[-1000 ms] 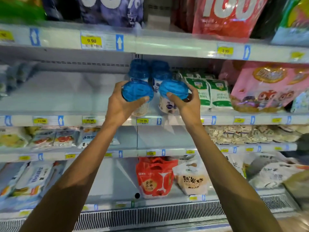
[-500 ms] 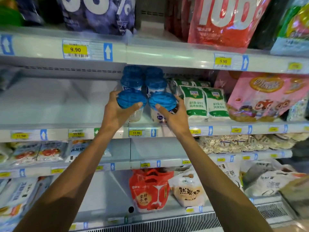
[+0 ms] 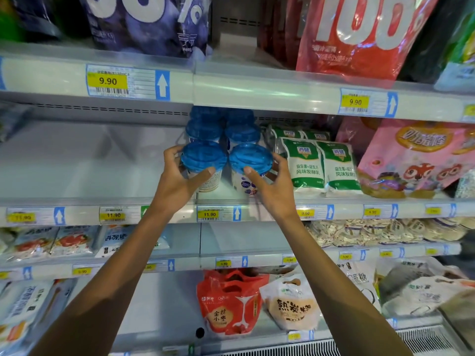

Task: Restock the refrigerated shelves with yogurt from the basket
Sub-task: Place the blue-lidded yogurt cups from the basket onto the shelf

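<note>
I am at the placing step, a cup in each grip, up at the chilled shelf (image 3: 77,163) marked 11.90. My left hand (image 3: 177,181) wraps the left yogurt cup (image 3: 203,156), thumb across the near side just under the blue lid and fingers curled round the far side. My right hand (image 3: 275,186) has the right yogurt cup (image 3: 250,159) in a looser grip, thumb tip on the lid's rim and fingers hooked round its right side. The two cups sit side by side, almost touching, at the front of the shelf and directly ahead of the stocked cups (image 3: 223,131) lined up behind them. Just to the right stand the green-and-white pouches (image 3: 305,163), close to my right fingers. I cannot tell whether the cup bases are flat on the shelf or a shade above it. As I judge it, the next move is to settle both bases down, nudge them back against the row so the fronts line up, then spread each grip and draw straight back without snagging the lids or the pouches. The basket is not in view, so I cannot say how much yogurt is left.
</note>
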